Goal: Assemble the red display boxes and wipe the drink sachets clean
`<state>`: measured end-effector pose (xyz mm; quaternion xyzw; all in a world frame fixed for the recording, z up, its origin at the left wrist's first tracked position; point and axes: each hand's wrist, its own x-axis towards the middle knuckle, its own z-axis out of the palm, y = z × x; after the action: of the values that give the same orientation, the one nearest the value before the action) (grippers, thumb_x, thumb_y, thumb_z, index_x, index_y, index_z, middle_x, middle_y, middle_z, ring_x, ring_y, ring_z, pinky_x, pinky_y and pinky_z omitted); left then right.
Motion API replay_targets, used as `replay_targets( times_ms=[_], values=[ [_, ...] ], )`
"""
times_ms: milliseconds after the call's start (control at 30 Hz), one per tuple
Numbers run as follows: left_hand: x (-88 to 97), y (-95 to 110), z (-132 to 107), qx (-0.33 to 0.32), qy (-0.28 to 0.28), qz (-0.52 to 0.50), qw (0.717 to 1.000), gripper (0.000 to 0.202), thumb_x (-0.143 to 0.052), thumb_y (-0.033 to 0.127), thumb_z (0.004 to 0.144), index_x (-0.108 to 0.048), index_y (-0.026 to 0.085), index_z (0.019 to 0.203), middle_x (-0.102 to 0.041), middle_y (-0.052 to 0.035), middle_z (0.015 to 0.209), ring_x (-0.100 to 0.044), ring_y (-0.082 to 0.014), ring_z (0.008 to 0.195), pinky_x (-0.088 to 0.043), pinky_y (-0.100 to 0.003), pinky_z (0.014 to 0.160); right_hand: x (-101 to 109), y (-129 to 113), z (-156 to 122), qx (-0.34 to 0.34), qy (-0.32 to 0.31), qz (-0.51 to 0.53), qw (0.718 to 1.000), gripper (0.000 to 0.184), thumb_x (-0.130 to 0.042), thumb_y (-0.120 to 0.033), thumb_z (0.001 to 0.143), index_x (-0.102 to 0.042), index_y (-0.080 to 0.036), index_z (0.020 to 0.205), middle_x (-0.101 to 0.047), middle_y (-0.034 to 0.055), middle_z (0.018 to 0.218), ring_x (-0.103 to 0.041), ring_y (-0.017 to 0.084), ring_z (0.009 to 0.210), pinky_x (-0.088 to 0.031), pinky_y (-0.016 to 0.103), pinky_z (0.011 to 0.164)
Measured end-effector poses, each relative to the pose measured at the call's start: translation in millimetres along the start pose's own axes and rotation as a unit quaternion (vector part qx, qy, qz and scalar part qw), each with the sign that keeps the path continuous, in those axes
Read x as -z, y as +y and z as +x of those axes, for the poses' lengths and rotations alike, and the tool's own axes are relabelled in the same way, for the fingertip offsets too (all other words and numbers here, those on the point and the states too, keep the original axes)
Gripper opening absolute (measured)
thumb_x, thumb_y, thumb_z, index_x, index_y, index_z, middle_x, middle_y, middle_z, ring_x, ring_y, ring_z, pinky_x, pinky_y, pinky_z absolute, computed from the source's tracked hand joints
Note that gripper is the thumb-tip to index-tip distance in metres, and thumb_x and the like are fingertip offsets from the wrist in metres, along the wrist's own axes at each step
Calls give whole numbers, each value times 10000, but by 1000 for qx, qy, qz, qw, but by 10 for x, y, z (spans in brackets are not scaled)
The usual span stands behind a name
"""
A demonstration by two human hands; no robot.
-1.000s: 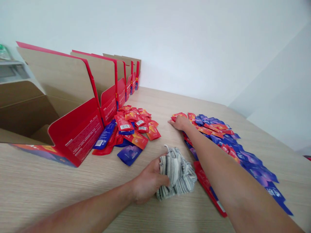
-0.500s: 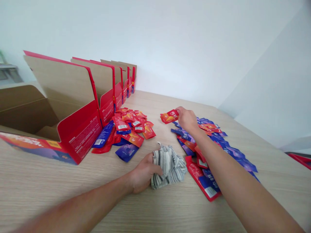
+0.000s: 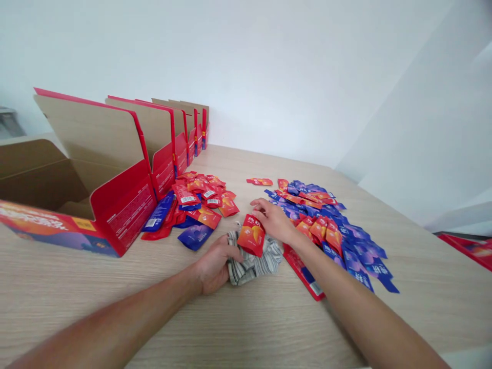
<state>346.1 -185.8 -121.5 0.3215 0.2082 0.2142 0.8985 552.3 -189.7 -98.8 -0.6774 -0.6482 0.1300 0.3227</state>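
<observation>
My left hand [image 3: 216, 262], its thumb on top, grips a crumpled striped cloth [image 3: 255, 267] in grey and white, low over the wooden table. Directly above that cloth is a small red-and-orange packet [image 3: 251, 237], upright with its printed front showing. The fingers of my right hand [image 3: 274, 219] pinch the packet's upper edge from the right. To the left lies a mixed pile of red and blue packets [image 3: 200, 197]. Many blue packets [image 3: 355, 243] and some orange ones [image 3: 319, 228] spread out to the right, partly behind my right forearm.
Open red cardboard boxes [image 3: 123, 205] stand in a row along the left, lids raised, reaching back toward the white wall [image 3: 269, 77]. A lone red packet [image 3: 260, 181] rests mid-table. At the right edge is a red object [image 3: 467, 248], cut off by the frame.
My right hand has come back toward me and left, bringing the red-and-orange packet from over the table to above the cloth. My left hand keeps its hold on the cloth.
</observation>
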Motion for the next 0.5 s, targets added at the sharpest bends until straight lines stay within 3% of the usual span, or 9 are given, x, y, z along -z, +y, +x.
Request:
replay_targets(
  times_ms=[100,200,333,433,500],
  values=[
    [17,-4,-1,-2,-5,-2,1000,473,-626,-4,496,-722,120,943,-789,-111,911,-748,-303,937,-589,-371,794,-178,-87,-217,0,29,-7,1000,525,-470,-413,1015,-511,-110,1442,-587,218,1437,-562,267,1337,-404,475,1146],
    [16,-22,1,-12,-8,-10,1000,484,-629,-20,496,-718,130,947,-786,-98,910,-744,-292,940,-581,-372,830,-246,-217,-460,-6,-37,-4,999,711,-361,-617,1034,-415,-130,1549,-399,210,1621,-328,284,1538,-258,517,1254],
    [13,-39,2,-15,2,-14,1000,535,-578,-47,455,-702,140,941,-767,-64,876,-733,-243,875,-574,-331,802,-265,-368,-672,-39,-130,-14,991,887,-239,-751,996,-253,-144,1643,-211,206,1701,-92,309,1598,-126,595,1273],
    [37,-42,1,-18,6,-13,1000,546,-530,-47,439,-689,140,927,-735,-39,819,-708,-195,773,-551,-271,704,-261,-450,-768,-16,-157,-45,987,1031,-311,-798,955,-73,-88,1663,-53,247,1706,60,339,1588,-20,658,1250],
    [60,-42,0,-25,9,-1,1000,514,-507,-46,429,-672,138,879,-701,-22,755,-668,-158,670,-504,-225,601,-257,-508,-830,4,-167,-76,983,1097,-404,-800,930,-38,-66,1658,-27,271,1694,87,361,1578,1,680,1238]
  ],
)
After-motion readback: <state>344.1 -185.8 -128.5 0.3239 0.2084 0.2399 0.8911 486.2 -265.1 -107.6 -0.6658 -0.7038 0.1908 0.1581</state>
